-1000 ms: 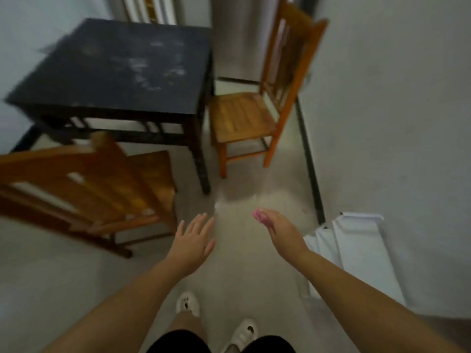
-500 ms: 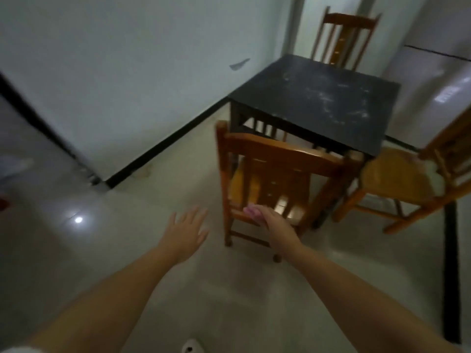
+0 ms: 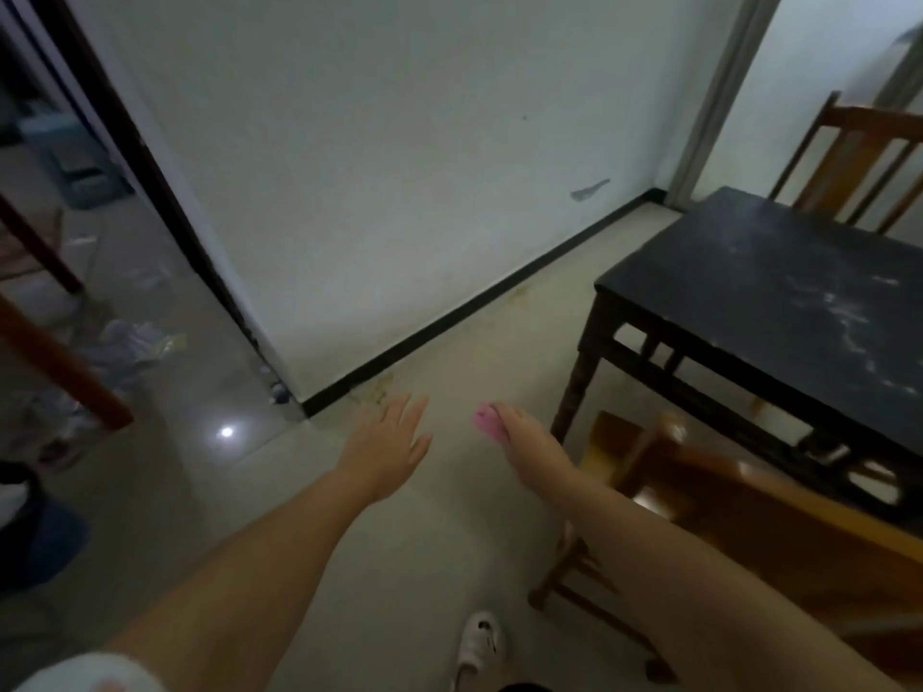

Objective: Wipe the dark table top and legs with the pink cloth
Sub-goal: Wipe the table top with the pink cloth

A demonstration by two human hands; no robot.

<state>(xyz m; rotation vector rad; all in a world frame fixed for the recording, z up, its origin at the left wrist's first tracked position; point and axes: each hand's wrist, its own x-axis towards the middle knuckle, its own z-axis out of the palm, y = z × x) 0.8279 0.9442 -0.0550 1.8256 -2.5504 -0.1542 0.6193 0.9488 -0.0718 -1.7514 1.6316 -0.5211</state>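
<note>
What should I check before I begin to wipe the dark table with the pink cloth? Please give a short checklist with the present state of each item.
1. Pink cloth held in the right hand: ok.
2. Left hand free, fingers spread, holding nothing: ok.
3. Cloth touching the table: not ok, both hands are over the floor, apart from it.
4. Table top free of objects: ok, only pale smears show on it.
5. Access to the near side: not ok, a wooden chair stands against it at the person's right.
6. Cloth damp or dry: cannot tell.
</note>
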